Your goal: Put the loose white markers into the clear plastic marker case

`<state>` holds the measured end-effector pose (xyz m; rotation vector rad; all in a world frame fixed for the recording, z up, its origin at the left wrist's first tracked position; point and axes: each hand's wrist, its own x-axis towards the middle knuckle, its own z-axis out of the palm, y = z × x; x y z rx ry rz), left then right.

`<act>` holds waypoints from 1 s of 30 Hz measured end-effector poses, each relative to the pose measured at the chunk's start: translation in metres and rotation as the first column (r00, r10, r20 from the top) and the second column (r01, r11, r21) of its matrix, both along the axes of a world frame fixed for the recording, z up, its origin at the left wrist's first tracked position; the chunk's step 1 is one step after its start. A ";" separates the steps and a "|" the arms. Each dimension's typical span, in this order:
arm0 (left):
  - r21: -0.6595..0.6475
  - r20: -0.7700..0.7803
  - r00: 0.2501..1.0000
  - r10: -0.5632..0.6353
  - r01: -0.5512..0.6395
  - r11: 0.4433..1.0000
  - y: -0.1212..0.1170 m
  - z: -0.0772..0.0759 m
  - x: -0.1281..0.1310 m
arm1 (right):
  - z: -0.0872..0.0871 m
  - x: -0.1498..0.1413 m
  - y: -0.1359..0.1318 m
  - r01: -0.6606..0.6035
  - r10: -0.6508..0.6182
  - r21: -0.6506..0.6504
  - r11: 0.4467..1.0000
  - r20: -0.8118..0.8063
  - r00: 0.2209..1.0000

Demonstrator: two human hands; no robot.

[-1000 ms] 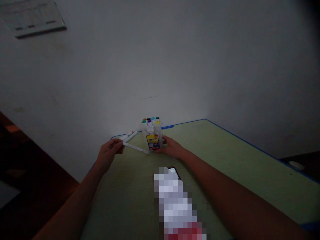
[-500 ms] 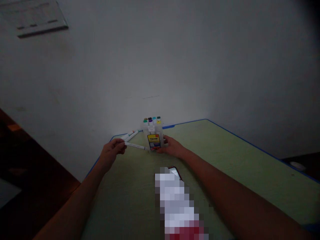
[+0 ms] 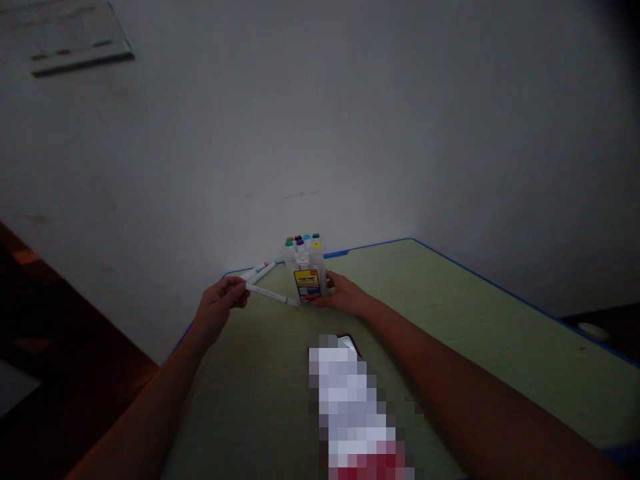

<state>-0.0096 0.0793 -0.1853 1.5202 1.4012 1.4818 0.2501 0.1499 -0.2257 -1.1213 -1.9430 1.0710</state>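
Observation:
A clear marker box (image 3: 305, 273) with a yellow label stands upright near the far corner of the green table (image 3: 450, 333). Several markers with coloured caps stick out of its top. My right hand (image 3: 343, 295) is wrapped round the box's lower right side. My left hand (image 3: 220, 303) pinches the end of a white marker (image 3: 270, 294), whose other end points at the foot of the box. Two more white markers (image 3: 260, 271) lie on the table behind my left hand.
A phone (image 3: 349, 345) lies on the table in front of me, partly under a blurred patch. A white wall (image 3: 350, 120) rises right behind the table. The table's blue edge (image 3: 480, 277) runs along the right; dark floor lies to the left.
My left hand tilted the marker slightly up and back down; its tip stays by the foot of the box. My right hand has kept hold of the box.

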 end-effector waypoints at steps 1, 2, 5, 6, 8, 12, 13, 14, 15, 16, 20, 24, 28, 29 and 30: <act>0.001 -0.001 1.000 -0.002 0.002 1.000 0.000 0.000 0.000 | 0.000 0.000 0.000 -0.002 0.002 0.004 1.000 -0.003 1.000; 0.001 -0.003 1.000 -0.006 0.006 1.000 0.000 0.000 0.000 | 0.000 0.000 0.000 -0.003 0.003 0.005 1.000 -0.007 1.000; -0.008 -0.004 1.000 -0.011 0.011 1.000 0.000 -0.001 -0.001 | -0.001 0.000 0.001 -0.002 0.002 0.003 1.000 -0.003 1.000; -0.013 -0.002 1.000 -0.010 0.010 1.000 0.000 -0.001 -0.001 | 0.000 -0.001 0.001 0.000 0.000 -0.001 1.000 0.003 1.000; -0.025 -0.003 1.000 -0.011 0.011 1.000 0.000 -0.002 -0.002 | 0.000 -0.001 0.001 0.002 -0.002 -0.004 1.000 0.011 1.000; -0.036 -0.005 1.000 -0.004 0.004 0.999 0.000 -0.002 -0.001 | 0.001 -0.001 0.000 -0.011 0.011 -0.009 1.000 -0.007 1.000; -0.035 -0.004 1.000 -0.006 0.006 0.999 0.000 -0.001 -0.001 | 0.000 -0.001 0.000 -0.016 0.016 -0.008 1.000 -0.011 1.000; -0.032 -0.004 1.000 -0.010 0.010 0.999 0.000 -0.001 0.000 | 0.000 -0.001 0.000 -0.019 0.019 -0.006 1.000 -0.013 1.000; -0.029 -0.004 1.000 -0.015 0.014 0.999 0.000 -0.001 0.000 | 0.000 0.000 0.000 -0.018 0.018 -0.003 1.000 -0.011 1.000; -0.027 -0.005 1.000 -0.015 0.015 1.000 0.000 -0.001 0.001 | -0.001 0.000 0.000 -0.014 0.014 0.001 1.000 -0.007 1.000; -0.040 -0.015 1.000 0.006 -0.007 0.999 -0.001 0.000 0.003 | 0.001 0.000 -0.001 -0.002 0.001 0.009 1.000 0.012 1.000; -0.053 -0.054 0.999 0.000 -0.003 0.999 -0.001 -0.001 0.004 | 0.003 0.001 -0.003 -0.005 0.005 -0.008 1.000 0.015 1.000; -0.024 -0.070 0.997 0.028 -0.030 0.999 -0.002 0.001 0.004 | 0.002 0.001 -0.002 0.002 -0.002 -0.006 1.000 0.001 1.000; -0.014 -0.066 0.997 0.039 -0.040 0.999 -0.002 0.001 0.004 | 0.002 0.001 -0.002 0.000 0.000 -0.003 1.000 -0.004 1.000; -0.007 -0.063 0.997 0.045 -0.046 0.999 -0.003 0.002 0.005 | 0.001 0.000 -0.002 -0.004 0.004 -0.003 1.000 -0.009 1.000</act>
